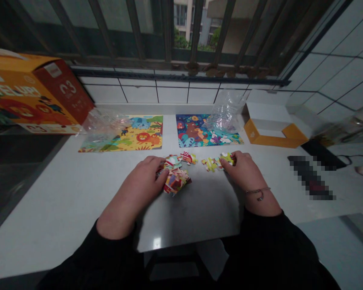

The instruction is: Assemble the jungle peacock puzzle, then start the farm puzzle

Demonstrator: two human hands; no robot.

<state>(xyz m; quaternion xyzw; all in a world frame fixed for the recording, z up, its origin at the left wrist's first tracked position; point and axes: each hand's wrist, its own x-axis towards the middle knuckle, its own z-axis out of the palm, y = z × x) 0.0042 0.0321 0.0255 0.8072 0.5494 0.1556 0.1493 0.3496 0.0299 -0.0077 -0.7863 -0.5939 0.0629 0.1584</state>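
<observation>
Between front and back edges of the desk (196,217), left hand (149,175) grips bunched puzzle pieces (177,182), probably against scattering; right hand (244,167) pinches green pieces (226,157), likely steadying them

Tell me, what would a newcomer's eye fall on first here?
The big orange box, at the far left, would probably come first. Next come a yellow lion picture and, to its right, a dark blue animal picture, both towards the back of the counter. In front of these, the left hand and right hand hold small jigsaw pieces.
</observation>
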